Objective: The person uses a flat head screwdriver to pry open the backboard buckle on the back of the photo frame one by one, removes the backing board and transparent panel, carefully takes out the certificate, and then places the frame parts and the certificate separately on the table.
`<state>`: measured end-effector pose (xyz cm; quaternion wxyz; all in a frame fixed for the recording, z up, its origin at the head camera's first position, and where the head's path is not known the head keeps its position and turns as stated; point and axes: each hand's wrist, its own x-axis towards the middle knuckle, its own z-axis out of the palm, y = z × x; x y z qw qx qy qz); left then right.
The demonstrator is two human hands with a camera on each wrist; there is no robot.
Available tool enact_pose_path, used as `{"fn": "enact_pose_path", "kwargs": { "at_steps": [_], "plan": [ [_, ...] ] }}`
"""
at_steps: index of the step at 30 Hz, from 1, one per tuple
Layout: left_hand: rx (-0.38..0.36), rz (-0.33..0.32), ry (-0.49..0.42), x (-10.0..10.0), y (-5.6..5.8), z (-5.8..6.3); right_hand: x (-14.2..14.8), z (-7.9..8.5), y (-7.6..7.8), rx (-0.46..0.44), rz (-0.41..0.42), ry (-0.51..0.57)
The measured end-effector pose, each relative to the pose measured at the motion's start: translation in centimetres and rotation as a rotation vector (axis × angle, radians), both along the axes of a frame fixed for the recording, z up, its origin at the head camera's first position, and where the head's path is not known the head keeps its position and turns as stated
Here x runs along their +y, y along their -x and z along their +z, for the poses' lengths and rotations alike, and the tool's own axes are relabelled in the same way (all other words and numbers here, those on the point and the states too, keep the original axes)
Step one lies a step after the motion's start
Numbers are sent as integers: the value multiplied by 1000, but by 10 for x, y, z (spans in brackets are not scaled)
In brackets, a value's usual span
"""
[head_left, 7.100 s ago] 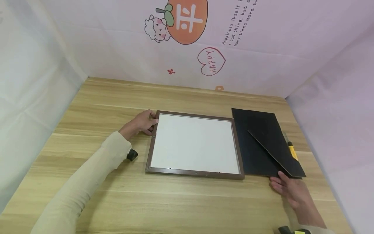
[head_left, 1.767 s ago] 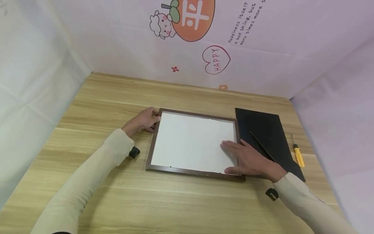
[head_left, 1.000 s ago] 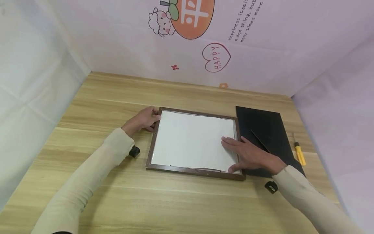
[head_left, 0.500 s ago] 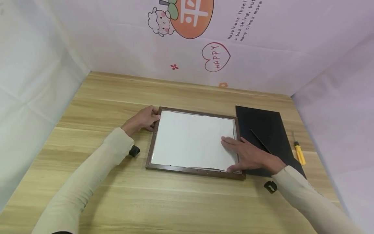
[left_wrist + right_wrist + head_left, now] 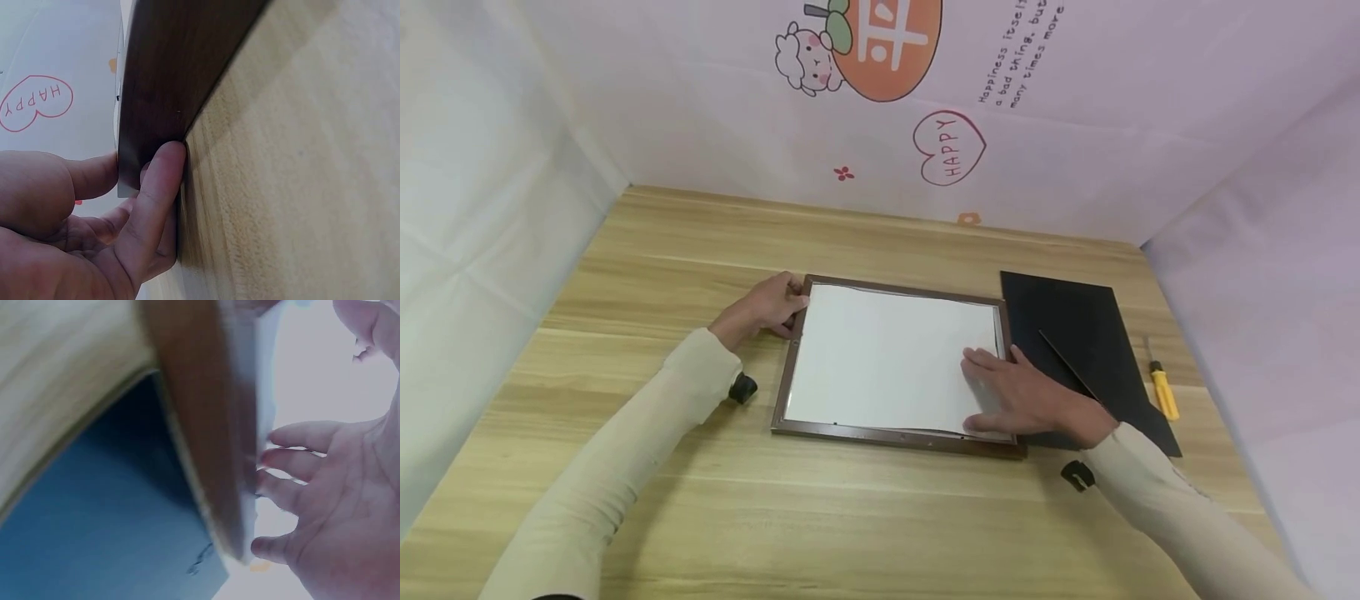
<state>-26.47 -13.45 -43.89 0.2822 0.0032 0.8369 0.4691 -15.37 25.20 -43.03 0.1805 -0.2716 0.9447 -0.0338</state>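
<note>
A brown picture frame [image 5: 857,433] lies on the wooden table, with a white sheet [image 5: 880,358] inside it. The sheet's lower right and upper edges bow slightly away from the rails. At the upper left, my left hand [image 5: 767,302] grips the frame's left rail; in the left wrist view its thumb is against the rail's top edge and the fingers curl at its side near the table. My right hand [image 5: 1030,396] lies across the right rail with fingers spread over the sheet. The right wrist view shows the right palm [image 5: 337,506] with its fingers extended beside the rail.
Black boards [image 5: 1060,300] lie just right of the frame, one angled over the other. Beyond them is a screwdriver [image 5: 1163,392] with a yellow handle. White cloth walls [image 5: 700,125] with printed drawings stand around the table's back and sides.
My right hand has gone from the black boards to the white sheet, and just now slid slightly left. The sheet's edges have bowed. The screwdriver is more exposed. My left hand keeps its grip.
</note>
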Motion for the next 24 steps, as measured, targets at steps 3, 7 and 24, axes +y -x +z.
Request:
{"fn": "enact_pose_path", "kwargs": {
  "at_steps": [3, 7, 24],
  "plan": [
    [-1, 3, -1, 0, 0, 0, -7, 3, 0, -1, -15, 4],
    [-5, 8, 2, 1, 0, 1, -15, 4, -3, -1, -14, 11],
    [-7, 20, -7, 0, 1, -1, -25, -4, -5, 115, 107, -110]
  ]
}}
